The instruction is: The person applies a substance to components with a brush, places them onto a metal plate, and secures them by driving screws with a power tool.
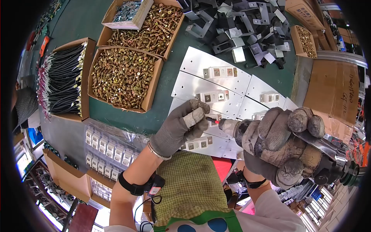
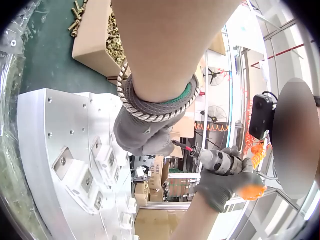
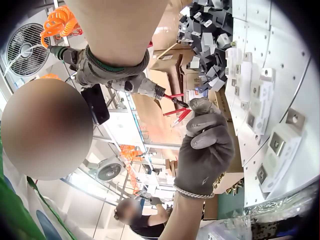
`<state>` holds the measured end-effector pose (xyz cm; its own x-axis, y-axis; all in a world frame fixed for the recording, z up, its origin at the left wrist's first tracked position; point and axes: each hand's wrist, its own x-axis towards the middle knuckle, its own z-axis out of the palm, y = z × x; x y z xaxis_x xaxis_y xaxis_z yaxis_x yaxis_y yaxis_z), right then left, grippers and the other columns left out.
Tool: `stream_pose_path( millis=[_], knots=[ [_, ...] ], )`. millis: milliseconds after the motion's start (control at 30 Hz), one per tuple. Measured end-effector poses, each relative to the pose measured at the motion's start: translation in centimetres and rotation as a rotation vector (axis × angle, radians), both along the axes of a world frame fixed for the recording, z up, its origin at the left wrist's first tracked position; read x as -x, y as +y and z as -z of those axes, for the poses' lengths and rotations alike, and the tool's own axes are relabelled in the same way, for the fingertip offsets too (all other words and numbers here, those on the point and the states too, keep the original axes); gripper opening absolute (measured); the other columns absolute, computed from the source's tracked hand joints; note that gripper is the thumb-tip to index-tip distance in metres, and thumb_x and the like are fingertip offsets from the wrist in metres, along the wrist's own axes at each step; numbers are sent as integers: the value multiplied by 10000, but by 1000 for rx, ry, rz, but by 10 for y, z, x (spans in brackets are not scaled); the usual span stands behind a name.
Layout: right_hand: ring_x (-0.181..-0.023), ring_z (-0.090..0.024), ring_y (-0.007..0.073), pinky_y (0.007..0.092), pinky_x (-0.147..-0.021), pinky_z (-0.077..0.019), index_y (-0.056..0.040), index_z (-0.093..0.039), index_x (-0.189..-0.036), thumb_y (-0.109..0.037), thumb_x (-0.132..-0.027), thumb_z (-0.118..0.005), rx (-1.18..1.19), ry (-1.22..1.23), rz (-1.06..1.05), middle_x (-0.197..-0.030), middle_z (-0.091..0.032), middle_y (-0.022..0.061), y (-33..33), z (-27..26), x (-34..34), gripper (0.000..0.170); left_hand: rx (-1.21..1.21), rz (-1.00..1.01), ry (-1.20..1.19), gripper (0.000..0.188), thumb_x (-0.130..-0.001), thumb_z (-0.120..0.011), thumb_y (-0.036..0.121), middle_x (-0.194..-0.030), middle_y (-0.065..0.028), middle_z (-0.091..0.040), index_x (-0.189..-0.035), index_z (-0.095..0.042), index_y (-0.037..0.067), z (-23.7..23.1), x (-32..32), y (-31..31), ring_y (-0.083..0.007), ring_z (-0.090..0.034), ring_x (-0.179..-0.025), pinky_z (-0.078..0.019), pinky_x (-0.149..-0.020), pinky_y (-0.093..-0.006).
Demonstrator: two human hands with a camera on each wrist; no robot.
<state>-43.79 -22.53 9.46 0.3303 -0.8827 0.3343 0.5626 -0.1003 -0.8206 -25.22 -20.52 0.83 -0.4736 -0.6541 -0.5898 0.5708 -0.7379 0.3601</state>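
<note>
My gloved right hand (image 1: 276,145) grips a pneumatic screwdriver (image 1: 230,127) wrapped in worn pale tape, its red-and-dark bit (image 1: 212,120) pointing left. At the bit's tip is my gloved left hand (image 1: 174,129), fingers curled and thumb and fingertips pinched together. Whatever lies between them is hidden by the fingers. Both hands are raised above flat silver metal plates (image 1: 185,85) with small holes. White blocks (image 2: 85,185) with square metal terminals sit in rows on those plates. In the right wrist view, the bit (image 3: 176,102) meets the left fingertips.
Cardboard boxes of brass-coloured screws (image 1: 121,77) and black cables (image 1: 63,79) stand at left. Black bent brackets (image 1: 247,31) are heaped at the back. Trays of white blocks (image 1: 110,149) lie front left. A large carton (image 1: 328,89) stands right. An orange coiled hose (image 3: 60,22) hangs behind the screwdriver.
</note>
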Motion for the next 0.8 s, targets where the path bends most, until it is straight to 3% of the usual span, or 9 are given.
stream_pose_path(
  millis=[200, 300, 600, 800],
  knots=[
    [-823, -518, 230, 425, -705, -500, -95, -328, -1301, -184, -769, -649, 3, 21, -9, -1155, -440, 111, 5, -3, -3, 627, 125, 57, 69, 347, -906, -468, 370, -659, -26, -542, -968, -484, 29, -9, -5, 2, -53, -331, -386, -280, -413, -171],
    [-812, -517, 226, 427, -704, -501, -104, -330, -1300, -184, -770, -651, 4, 33, -9, -1147, -442, 101, 5, -6, -4, 624, 40, 74, 43, 378, -913, -434, 406, -636, -31, -539, -945, -491, 33, -11, -3, 2, -56, -317, -372, -280, -404, -182],
    [-780, -516, 213, 433, -700, -504, -133, -338, -1296, -186, -775, -660, 13, 98, -2, -1121, -449, 70, 2, -17, -6, 615, 46, 39, 170, 387, -889, -480, 416, -609, -18, -520, -918, -519, 32, 6, 5, 9, -49, -356, -396, -280, -404, -175],
    [-768, -514, 206, 445, -710, -504, -148, -341, -1295, -186, -777, -664, 25, 107, 29, -1106, -452, 54, 0, -10, -4, 612, 149, 166, -123, 385, -899, -475, 379, -702, -30, -578, -1008, -542, 17, -6, 5, 3, -45, -385, -443, -296, -423, -166]
  ],
)
